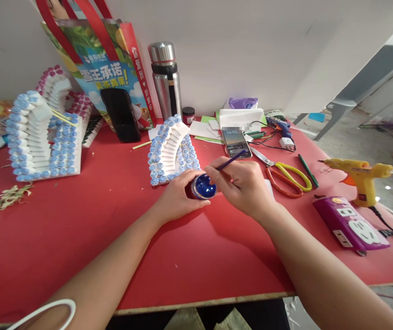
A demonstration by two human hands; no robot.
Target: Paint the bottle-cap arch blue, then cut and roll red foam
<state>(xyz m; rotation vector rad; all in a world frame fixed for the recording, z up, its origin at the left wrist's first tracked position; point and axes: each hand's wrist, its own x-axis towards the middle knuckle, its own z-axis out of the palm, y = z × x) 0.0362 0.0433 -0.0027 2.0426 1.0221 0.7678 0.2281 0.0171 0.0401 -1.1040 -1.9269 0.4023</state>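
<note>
My left hand [177, 197] is wrapped round a small open jar of blue paint [204, 187] on the red table [114, 238]. My right hand [242, 183] pinches a thin purple-handled brush [231, 160] whose tip dips into the jar. Just behind the jar stands a white foam stair-shaped model [173, 151] edged with blue-and-white rolled paper dots.
A phone [236, 142], scissors [283, 174], yellow glue gun [359, 176] and purple power strip [351, 224] lie to the right. At the back stand a steel flask [165, 80], a shopping bag [105, 64] and tissues [241, 117]. Larger foam models [41, 137] sit left.
</note>
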